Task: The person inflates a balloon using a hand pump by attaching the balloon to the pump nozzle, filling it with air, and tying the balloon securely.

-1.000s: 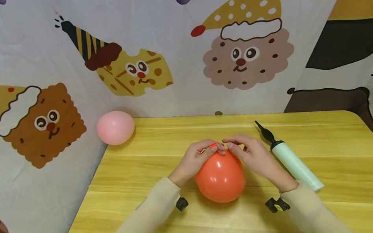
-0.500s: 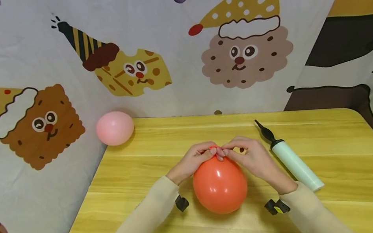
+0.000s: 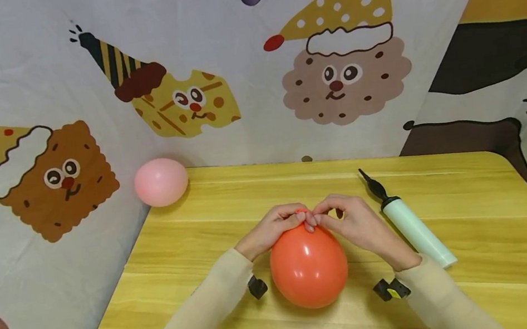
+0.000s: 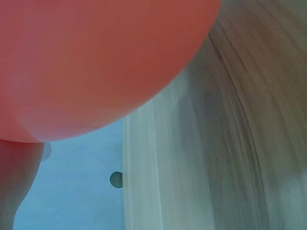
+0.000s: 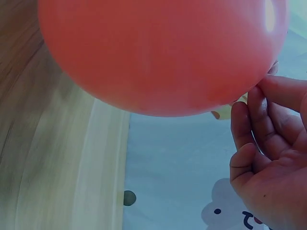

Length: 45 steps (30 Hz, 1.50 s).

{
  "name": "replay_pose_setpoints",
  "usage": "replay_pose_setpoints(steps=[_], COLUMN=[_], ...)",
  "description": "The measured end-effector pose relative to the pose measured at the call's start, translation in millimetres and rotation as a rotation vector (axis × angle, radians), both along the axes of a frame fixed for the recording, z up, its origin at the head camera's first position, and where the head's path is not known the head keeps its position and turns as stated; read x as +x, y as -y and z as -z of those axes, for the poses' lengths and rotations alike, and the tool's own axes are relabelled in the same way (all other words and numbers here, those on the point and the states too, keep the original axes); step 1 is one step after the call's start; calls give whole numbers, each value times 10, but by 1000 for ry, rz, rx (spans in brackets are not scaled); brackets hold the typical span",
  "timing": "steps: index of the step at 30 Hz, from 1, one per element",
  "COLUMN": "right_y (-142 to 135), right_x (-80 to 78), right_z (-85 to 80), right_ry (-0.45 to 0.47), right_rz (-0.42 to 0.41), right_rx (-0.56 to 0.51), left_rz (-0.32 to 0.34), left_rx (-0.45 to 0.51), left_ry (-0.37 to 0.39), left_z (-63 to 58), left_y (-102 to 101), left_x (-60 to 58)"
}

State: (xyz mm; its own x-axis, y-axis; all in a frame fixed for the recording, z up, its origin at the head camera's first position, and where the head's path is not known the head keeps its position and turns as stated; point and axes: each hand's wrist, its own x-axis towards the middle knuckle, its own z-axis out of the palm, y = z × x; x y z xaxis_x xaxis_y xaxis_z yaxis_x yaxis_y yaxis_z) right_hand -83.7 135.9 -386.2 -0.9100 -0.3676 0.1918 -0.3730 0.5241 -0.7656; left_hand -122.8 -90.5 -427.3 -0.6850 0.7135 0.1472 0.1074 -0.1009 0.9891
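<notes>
An inflated orange-red balloon point(image 3: 309, 267) is between my hands over the middle of the table, its neck end pointing away from me. My left hand point(image 3: 274, 227) pinches the balloon's neck between thumb and fingers at the top. Right beside it, my right hand point(image 3: 349, 220) has thumb and index finger pinched together at the same neck. In the right wrist view the balloon point(image 5: 163, 57) fills the upper part, and the right hand point(image 5: 273, 129) shows its other fingers curled. The left wrist view shows mostly the balloon's point(image 4: 105, 62) round side; the neck is hidden there.
A pale green hand pump point(image 3: 420, 232) with a black nozzle lies on the wooden table point(image 3: 204, 319), right of my right hand. A pink balloon point(image 3: 161, 182) sits at the table's back left corner. A cloth with cartoon prints point(image 3: 240, 145) hangs behind.
The balloon's body has swung down toward me and shows more fully. My right fingertips have come in against the neck beside my left fingers. Pump and pink balloon stay put.
</notes>
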Motion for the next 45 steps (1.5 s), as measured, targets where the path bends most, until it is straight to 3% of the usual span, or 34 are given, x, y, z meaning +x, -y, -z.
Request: replay_pose_setpoints(steps=[11, 16, 19, 23, 25, 27, 32, 34, 41, 45], right_y=[43, 62, 41, -10, -30, -46, -59, -53, 1, 16], right_x=[4, 8, 8, -10, -29, -46, -74, -79, -72, -37], right_z=[23, 75, 125, 210, 257, 300, 367, 379, 348, 331], right_ry=[-17, -32, 20, 106, 131, 144, 151, 147, 133, 169], right_rz=[-6, -4, -84, -274, -342, -354, -290, -273, -201, -239], right_rx=[-13, -102, -235, -446, -524, -572, -601, -578, -493, -612], left_rz=[-18, 14, 63, 86, 65, 11, -169, -208, -263, -262], left_rx=[4, 42, 79, 93, 83, 64, 46, 49, 29, 51], left_ry=[22, 34, 51, 74, 82, 92, 191, 212, 187, 187], left_z=[11, -3, -12, -25, -36, -53, -94, -99, -108, -121], left_y=[1, -26, -36, -38, -47, -65, -107, -117, -135, -136], left_x=[20, 22, 19, 18, 20, 24, 43, 46, 63, 70])
